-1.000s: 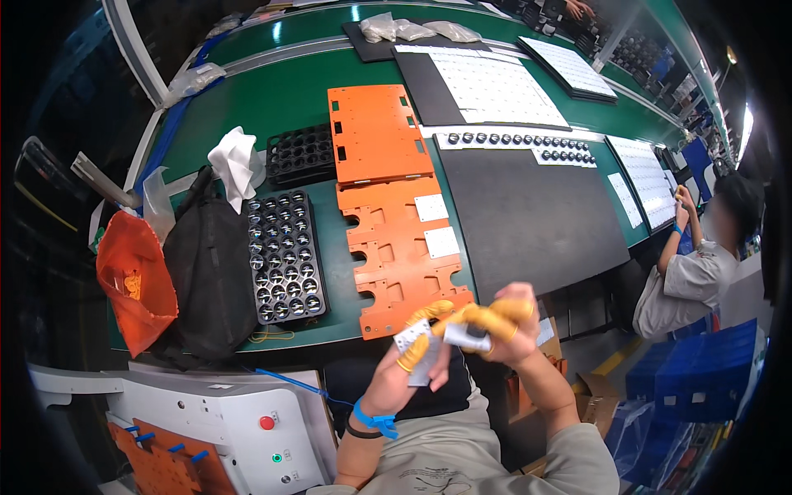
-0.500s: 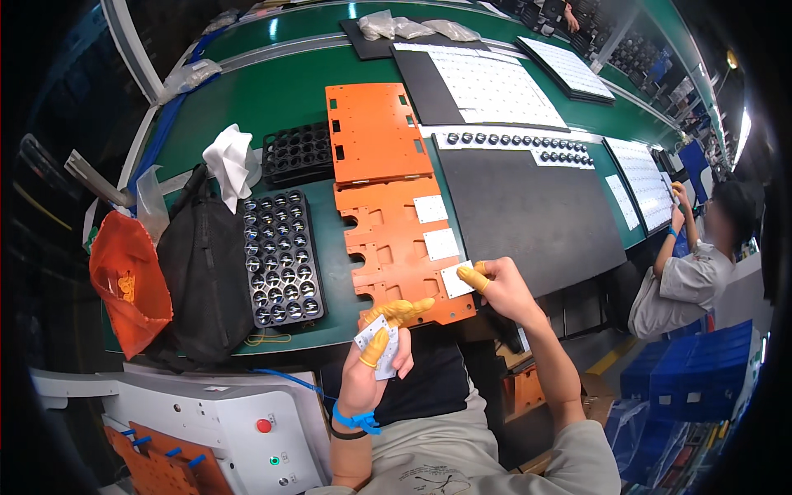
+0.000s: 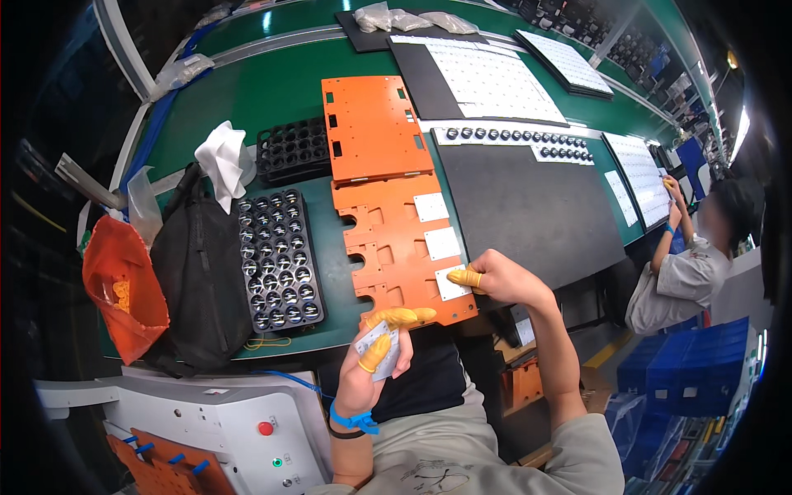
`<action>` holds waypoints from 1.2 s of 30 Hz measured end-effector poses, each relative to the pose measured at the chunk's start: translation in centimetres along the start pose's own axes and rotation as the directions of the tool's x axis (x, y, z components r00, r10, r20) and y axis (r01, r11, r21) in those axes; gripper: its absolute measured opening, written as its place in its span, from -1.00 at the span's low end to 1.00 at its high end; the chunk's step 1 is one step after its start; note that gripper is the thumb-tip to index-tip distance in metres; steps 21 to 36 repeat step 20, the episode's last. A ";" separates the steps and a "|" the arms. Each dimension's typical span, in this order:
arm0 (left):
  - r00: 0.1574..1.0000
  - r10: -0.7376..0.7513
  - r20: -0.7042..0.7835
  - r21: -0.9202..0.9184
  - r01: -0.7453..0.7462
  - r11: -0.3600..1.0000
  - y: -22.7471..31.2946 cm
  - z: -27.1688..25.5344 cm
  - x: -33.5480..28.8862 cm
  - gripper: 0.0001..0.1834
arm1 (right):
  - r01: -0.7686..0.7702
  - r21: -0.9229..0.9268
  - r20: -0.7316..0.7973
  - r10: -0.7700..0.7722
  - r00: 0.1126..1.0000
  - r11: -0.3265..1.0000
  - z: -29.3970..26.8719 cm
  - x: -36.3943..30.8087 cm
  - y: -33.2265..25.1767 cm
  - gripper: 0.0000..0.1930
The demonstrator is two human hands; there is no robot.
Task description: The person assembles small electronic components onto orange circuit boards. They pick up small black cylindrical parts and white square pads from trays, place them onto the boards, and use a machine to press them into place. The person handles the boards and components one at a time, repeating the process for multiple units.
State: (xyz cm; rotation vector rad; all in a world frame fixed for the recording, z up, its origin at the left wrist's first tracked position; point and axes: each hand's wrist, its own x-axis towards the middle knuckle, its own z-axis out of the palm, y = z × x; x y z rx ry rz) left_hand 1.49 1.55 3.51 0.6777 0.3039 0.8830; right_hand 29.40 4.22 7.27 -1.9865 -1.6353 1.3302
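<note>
My left hand, with yellow finger cots, is closed around a small stack of white circuit boards in front of the table edge. The near end of an orange fixture plate lies just beyond it. My right hand has its yellow-covered fingertips on a small white circuit board at the fixture's near right corner. Its other fingers are curled. Two similar boards, a middle one and a far one, rest along the fixture's right side. An orange lid panel adjoins the fixture's far end.
A black tray of lenses stands left of the fixture, with another black tray behind. Further left are a black bag and an orange pouch. To the right lie a black mat and a co-worker.
My right hand has shifted slightly left with its fingertips on the near board, which now sits more squarely on the fixture. My left hand keeps its boards, now tilted a little differently.
</note>
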 end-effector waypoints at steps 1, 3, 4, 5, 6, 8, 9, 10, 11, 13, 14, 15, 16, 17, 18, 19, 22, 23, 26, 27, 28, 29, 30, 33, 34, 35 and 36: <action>1.000 0.005 0.000 -0.003 -0.005 1.000 0.1 0.1 0.0 -0.56 | -0.001 0.009 0.004 0.001 1.000 1.000 0.0 0.0 0.0 -0.36; 1.000 0.006 -0.007 0.006 -0.006 1.000 0.2 0.4 0.0 -0.54 | -0.007 0.020 0.009 0.007 1.000 1.000 0.0 0.0 -0.2 -0.35; 1.000 0.001 -0.015 0.021 -0.001 1.000 0.4 0.6 0.0 -0.50 | -0.026 0.027 0.008 0.026 1.000 0.999 0.1 0.0 -0.4 -0.35; 1.000 -0.006 -0.023 0.039 0.007 0.999 0.6 0.8 0.1 -0.47 | -0.044 0.038 0.005 0.044 0.999 0.998 0.2 -0.2 -0.6 -0.35; 0.999 -0.008 -0.034 0.016 0.008 1.000 0.5 0.9 0.1 -0.48 | -0.062 0.049 0.003 0.062 0.998 0.997 0.2 -0.3 -0.8 -0.34; 1.000 -0.003 -0.015 0.008 0.003 1.000 0.7 0.9 -0.1 -0.49 | -0.073 0.078 0.043 0.070 0.997 0.994 0.0 -0.3 -0.7 -0.39; 1.000 -0.001 -0.006 0.003 0.001 1.000 0.8 1.0 -0.2 -0.49 | -0.080 0.092 0.063 0.074 0.995 0.993 -0.2 -0.2 -0.6 -0.40; 1.000 0.007 -0.015 -0.006 -0.007 1.000 0.8 1.1 -0.5 -0.50 | -0.070 0.093 0.081 0.063 0.995 0.993 -0.3 0.1 -0.5 -0.41; 1.000 0.014 -0.023 -0.016 -0.015 1.000 0.7 1.3 -0.8 -0.51 | -0.061 0.094 0.099 0.052 0.994 0.994 -0.4 0.4 -0.4 -0.41; 0.999 0.027 -0.033 -0.045 -0.028 0.999 0.5 1.5 -1.3 -0.53 | -0.052 0.106 0.105 0.041 0.994 0.993 -0.1 0.4 -0.1 -0.41; 0.999 0.032 -0.034 -0.064 -0.034 0.997 0.4 1.5 -1.5 -0.53 | -0.051 0.116 0.094 0.040 0.995 0.992 0.1 0.2 0.1 -0.41; 0.999 0.036 -0.036 -0.084 -0.039 0.996 0.3 1.6 -1.6 -0.54 | -0.051 0.127 0.083 0.040 0.996 0.991 0.3 0.1 0.2 -0.40; 0.999 0.033 -0.017 -0.085 -0.034 0.996 0.2 1.5 -1.6 -0.55 | -0.028 0.145 0.059 0.020 0.998 0.989 0.4 0.0 0.4 -0.42; 1.000 0.024 -0.017 -0.096 -0.026 0.995 -0.2 1.7 -1.5 -0.58 | -0.033 0.149 0.037 0.028 0.999 0.988 0.5 -0.2 0.5 -0.43; 1.000 0.019 -0.018 -0.098 -0.021 0.995 -0.3 1.8 -1.6 -0.61 | -0.029 0.157 0.016 0.026 1.000 0.987 0.7 -0.1 0.4 -0.43; 1.000 0.013 -0.018 -0.100 -0.015 0.995 -0.4 2.0 -1.7 -0.64 | -0.025 0.165 -0.006 0.026 1.000 0.986 1.0 -0.1 0.5 -0.44; 0.999 0.012 -0.045 -0.051 -0.014 0.999 -0.4 2.3 -1.9 -0.62 | -0.026 0.176 -0.029 0.031 0.999 0.984 1.3 0.0 0.8 -0.43; 0.999 0.012 -0.045 -0.051 -0.014 0.999 -0.4 2.3 -1.9 -0.62 | -0.026 0.176 -0.029 0.031 0.999 0.984 1.3 0.0 0.8 -0.43; 0.999 0.012 -0.045 -0.051 -0.014 0.999 -0.4 2.3 -1.9 -0.62 | -0.026 0.176 -0.029 0.031 0.999 0.984 1.3 0.0 0.8 -0.43; 0.999 0.012 -0.045 -0.051 -0.014 0.999 -0.4 2.3 -1.9 -0.62 | -0.026 0.176 -0.029 0.031 0.999 0.984 1.3 0.0 0.8 -0.43; 0.999 0.012 -0.045 -0.051 -0.014 0.999 -0.4 2.3 -1.9 -0.62 | -0.026 0.176 -0.029 0.031 0.999 0.984 1.3 0.0 0.8 -0.43; 0.999 0.012 -0.045 -0.051 -0.014 0.999 -0.4 2.3 -1.9 -0.62 | -0.026 0.176 -0.029 0.031 0.999 0.984 1.3 0.0 0.8 -0.43; 0.999 0.012 -0.045 -0.051 -0.014 0.999 -0.4 2.3 -1.9 -0.62 | -0.026 0.176 -0.029 0.031 0.999 0.984 1.3 0.0 0.8 -0.43; 0.999 0.012 -0.045 -0.051 -0.014 0.999 -0.4 2.3 -1.9 -0.62 | -0.026 0.176 -0.029 0.031 0.999 0.984 1.3 0.0 0.8 -0.43; 0.999 0.012 -0.045 -0.051 -0.014 0.999 -0.4 2.3 -1.9 -0.62 | -0.026 0.176 -0.029 0.031 0.999 0.984 1.3 0.0 0.8 -0.43; 0.999 0.012 -0.045 -0.051 -0.014 0.999 -0.4 2.3 -1.9 -0.62 | -0.026 0.176 -0.029 0.031 0.999 0.984 1.3 0.0 0.8 -0.43; 0.999 0.012 -0.045 -0.051 -0.014 0.999 -0.4 2.3 -1.9 -0.62 | -0.026 0.176 -0.029 0.031 0.999 0.984 1.3 0.0 0.8 -0.43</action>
